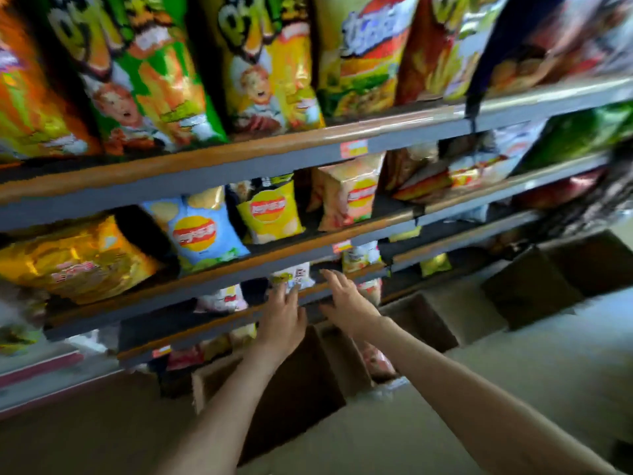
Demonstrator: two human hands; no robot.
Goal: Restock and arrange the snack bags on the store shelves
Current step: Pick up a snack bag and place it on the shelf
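While both arms stretch toward the rack, the left hand & right hand sit side by side, close but apart, at the front rail of the lower shelf. Both have backs up, fingers straight & a bit spread, gripping nothing. Fingertips aim up & away, into the shelf.

A white snack bag stands on that shelf, front facing out, just above the left hand's fingertips. Touching or not, can't tell, as the view is too blurry. Its top is cut off by the rail above, so its long axis isn't clear either. The right hand is just to the right of it, w/ fingertips near a pale bag on the same level.

One shelf up, a gold bag lies tilted, long axis approx. left-right. A blue chip bag leans w/ its top toward the left. A yellow chip bag & a peach chip bag stand upright, fronts out, w/ gaps btw. them.

On the top shelf, a tall green bag & a tall yellow bag stand long axis up-down, leaning left, packed tight w/ neighbours.

On the floor under the arms is an open cardboard box. Another box sits further right.
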